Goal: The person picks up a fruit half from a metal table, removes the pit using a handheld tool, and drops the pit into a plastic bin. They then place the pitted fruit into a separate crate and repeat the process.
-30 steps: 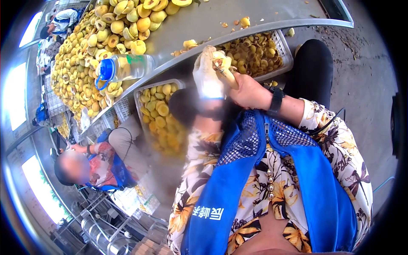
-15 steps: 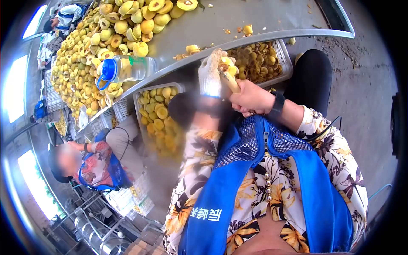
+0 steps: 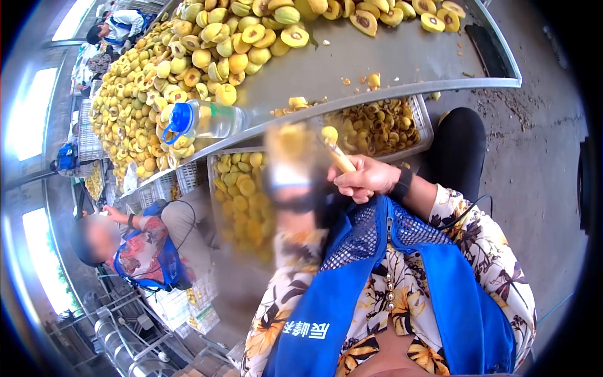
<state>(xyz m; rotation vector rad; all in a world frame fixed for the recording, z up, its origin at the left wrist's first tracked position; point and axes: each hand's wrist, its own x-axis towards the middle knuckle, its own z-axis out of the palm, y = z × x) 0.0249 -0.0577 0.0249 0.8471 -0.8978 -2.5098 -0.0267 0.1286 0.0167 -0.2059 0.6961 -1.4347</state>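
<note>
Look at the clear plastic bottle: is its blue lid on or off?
On: the blue plastic lid covers the top of the clear plastic bottle.

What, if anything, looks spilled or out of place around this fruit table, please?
Dark scraps lie scattered on the floor past the metal table, as if spilled. A few fruit bits near its rim look stray, apart from the pile.

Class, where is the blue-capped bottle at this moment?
In the head view, the blue-capped bottle is left of centre, on the metal table at its near edge, beside the heap of halved yellow fruit.
</note>
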